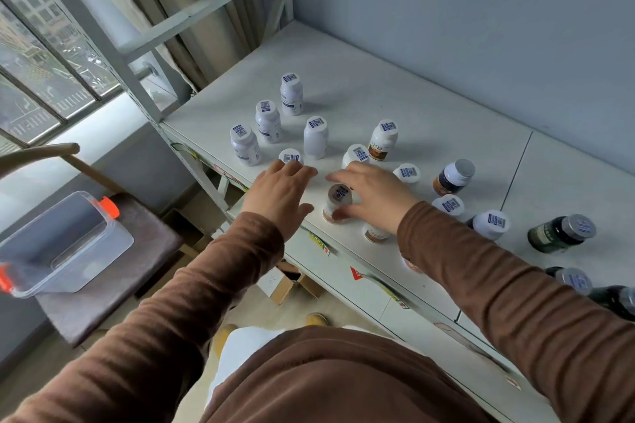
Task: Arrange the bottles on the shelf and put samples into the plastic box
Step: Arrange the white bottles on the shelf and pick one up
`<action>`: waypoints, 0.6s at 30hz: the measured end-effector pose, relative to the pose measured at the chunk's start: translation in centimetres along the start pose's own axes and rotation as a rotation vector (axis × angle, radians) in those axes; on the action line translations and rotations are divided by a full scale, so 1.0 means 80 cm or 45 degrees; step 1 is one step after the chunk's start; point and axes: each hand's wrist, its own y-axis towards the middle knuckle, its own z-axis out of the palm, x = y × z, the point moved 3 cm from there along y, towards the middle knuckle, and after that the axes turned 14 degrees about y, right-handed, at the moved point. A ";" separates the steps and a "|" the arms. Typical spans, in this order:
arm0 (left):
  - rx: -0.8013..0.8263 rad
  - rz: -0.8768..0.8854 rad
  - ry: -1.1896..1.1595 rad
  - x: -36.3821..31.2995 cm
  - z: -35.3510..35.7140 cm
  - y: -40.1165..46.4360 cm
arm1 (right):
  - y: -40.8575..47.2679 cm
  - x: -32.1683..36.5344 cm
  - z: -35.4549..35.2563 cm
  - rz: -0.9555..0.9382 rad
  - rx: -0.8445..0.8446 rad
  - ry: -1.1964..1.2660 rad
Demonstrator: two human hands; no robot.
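I am seeing a small white bottle [338,203] standing near the front edge of the white shelf [429,106], among many other bottles [292,94]. My right hand [374,196] is curling its fingers [343,213] around it. My left hand [281,192] is hovering beside, fingers spread and holding nothing. The plastic box [65,244] is lying well apart on a chair [113,285] at the left.
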 end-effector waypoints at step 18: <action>0.007 0.038 -0.059 -0.008 -0.012 0.100 | 0.054 -0.050 -0.071 0.080 -0.190 0.078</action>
